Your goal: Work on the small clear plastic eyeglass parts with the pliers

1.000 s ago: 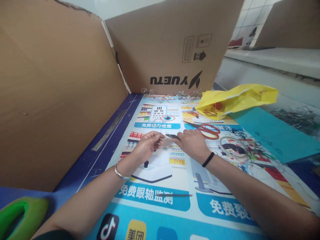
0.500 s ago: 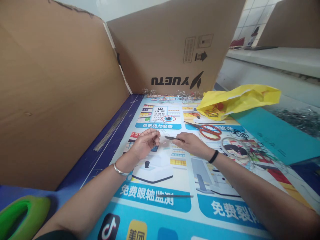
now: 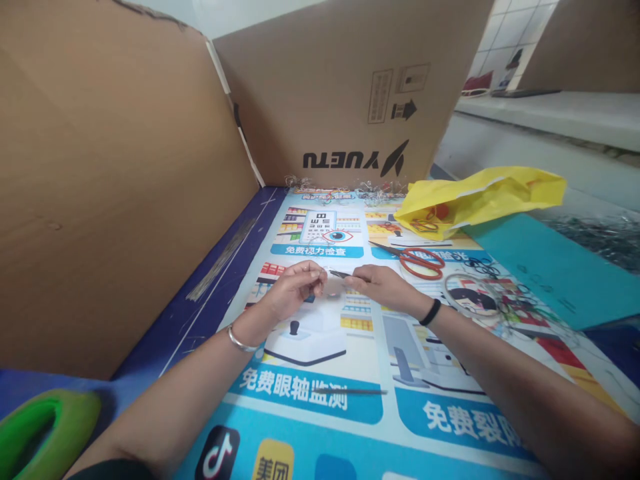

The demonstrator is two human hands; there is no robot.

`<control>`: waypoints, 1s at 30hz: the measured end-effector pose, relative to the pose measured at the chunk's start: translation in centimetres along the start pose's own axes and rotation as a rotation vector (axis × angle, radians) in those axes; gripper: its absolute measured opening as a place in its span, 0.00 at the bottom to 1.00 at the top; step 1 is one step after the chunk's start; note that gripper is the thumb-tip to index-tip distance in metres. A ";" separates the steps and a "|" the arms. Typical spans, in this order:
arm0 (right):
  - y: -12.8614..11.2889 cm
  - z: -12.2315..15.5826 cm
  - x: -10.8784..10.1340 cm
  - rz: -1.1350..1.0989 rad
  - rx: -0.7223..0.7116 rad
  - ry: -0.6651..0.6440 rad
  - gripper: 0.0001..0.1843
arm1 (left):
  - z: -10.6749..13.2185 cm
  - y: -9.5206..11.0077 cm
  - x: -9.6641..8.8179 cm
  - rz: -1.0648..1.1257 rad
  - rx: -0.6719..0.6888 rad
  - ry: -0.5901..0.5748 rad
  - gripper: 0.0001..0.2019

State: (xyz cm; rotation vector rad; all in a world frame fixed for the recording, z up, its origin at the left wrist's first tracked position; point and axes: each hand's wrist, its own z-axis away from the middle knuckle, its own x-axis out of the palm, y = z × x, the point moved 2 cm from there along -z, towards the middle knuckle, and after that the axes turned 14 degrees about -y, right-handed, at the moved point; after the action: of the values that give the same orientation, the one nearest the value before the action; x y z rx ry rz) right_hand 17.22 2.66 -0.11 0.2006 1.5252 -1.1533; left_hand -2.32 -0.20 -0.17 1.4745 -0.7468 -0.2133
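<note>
We see a green roll [image 3: 77, 420] at eight o'clock, a teal sheet [image 3: 555, 273] at three, and printed cardboard [image 3: 330, 100] standing at twelve.

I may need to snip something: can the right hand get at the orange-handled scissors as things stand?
Probably yes: the scissors lie just beyond the right hand, handles uncovered, though it would likely need to put down its dark pointed tool first.

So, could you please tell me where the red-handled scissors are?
In the head view, the scissors lie right of centre, between the right hand and the yellow bag.
</note>
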 end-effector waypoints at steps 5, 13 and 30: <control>-0.1 -0.1 0.5 -0.013 -0.010 -0.011 0.25 | 0.0 -0.2 0.0 -0.001 -0.016 -0.004 0.06; 0.1 -0.1 0.3 0.111 0.158 0.142 0.28 | -0.2 -0.4 0.1 0.022 0.006 0.065 0.06; 1.0 0.3 -0.2 0.611 0.150 0.560 0.29 | -0.1 -1.5 -0.3 -0.073 -0.094 0.446 0.09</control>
State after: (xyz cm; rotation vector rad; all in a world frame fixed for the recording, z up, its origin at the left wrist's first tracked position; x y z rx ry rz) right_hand 18.10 3.03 -0.48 1.0864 1.6751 -0.7384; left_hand -2.03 -0.14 -1.65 1.3938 -0.3183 0.0275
